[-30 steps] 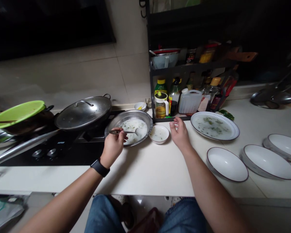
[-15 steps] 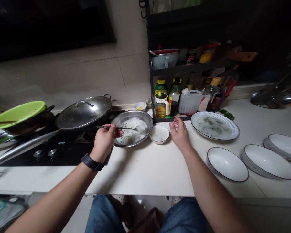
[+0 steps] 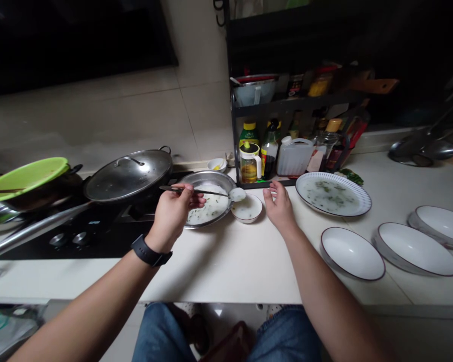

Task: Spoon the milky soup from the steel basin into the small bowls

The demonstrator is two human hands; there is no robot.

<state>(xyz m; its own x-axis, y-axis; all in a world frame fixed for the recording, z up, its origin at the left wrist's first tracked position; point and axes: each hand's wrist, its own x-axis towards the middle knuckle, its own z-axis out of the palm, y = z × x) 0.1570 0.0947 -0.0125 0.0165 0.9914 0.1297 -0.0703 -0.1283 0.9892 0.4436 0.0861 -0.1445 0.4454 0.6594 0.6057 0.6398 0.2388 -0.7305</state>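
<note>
My left hand [image 3: 171,213] is shut on the handle of a long metal spoon [image 3: 204,192]. The spoon's bowl [image 3: 237,194] hangs just above a small white bowl [image 3: 247,213] holding a little milky liquid. Under the spoon's shaft sits a steel basin [image 3: 204,174] of white porridge with green flecks. My right hand [image 3: 280,208] rests open on the white counter [image 3: 226,266], right of the small bowl and touching nothing else. A striped-rim white plate [image 3: 305,197] of the same porridge lies further right.
Left of the basin, a lidded wok [image 3: 128,182] and a green plastic basin [image 3: 26,178] sit on the black hob [image 3: 83,239]. A black rack [image 3: 287,108] holds bottles and jars behind. Several white dishes [image 3: 353,254] stand at the right.
My left hand has carried the spoon rightward and slightly up, from over the steel basin to above the small white bowl. My right hand has stayed in place.
</note>
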